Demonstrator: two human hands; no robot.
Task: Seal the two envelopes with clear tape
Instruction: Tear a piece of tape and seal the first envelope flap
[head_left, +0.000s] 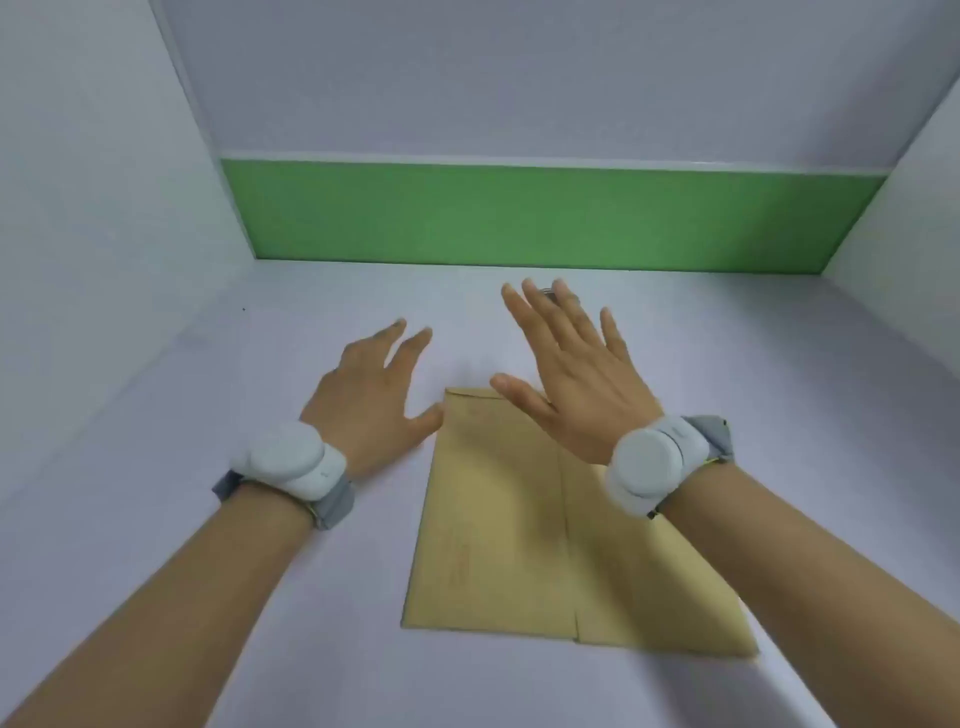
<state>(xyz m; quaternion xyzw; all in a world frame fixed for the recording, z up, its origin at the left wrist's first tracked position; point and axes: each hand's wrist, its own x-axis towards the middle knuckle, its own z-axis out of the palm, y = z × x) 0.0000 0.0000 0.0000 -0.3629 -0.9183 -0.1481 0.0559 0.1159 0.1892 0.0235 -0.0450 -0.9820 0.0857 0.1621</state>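
Lying flat on the pale worktop, near its middle: a brown envelope, long axis running away from the viewer toward the green strip at the back, leaning slightly leftward at the far end. Showing its back side, with 1 vertical seam running down right of centre. Short far edge sitting between the 2 hands; short near edge closest to the viewer. Whether 1 envelope or 2 stacked: cannot tell.

Left hand hovering or resting just beside the envelope's far left corner, fingers straight and loosely spread, thumb tip reaching toward that corner; actual contact not clear. Gripping nothing.

Right hand held over the envelope's far right part, palm down, fingers straight and spread, pointing toward the back wall. Holding nothing. Covering the envelope's far right corner. Just past the fingertips, peeking out, a small greyish object, too hidden and blurred for naming.

Wearing on each wrist a white round device on a grey strap: left wrist device, right wrist device.

Enclosing the worktop on 3 sides: pale walls, with the green strip running along the bottom of the back one.
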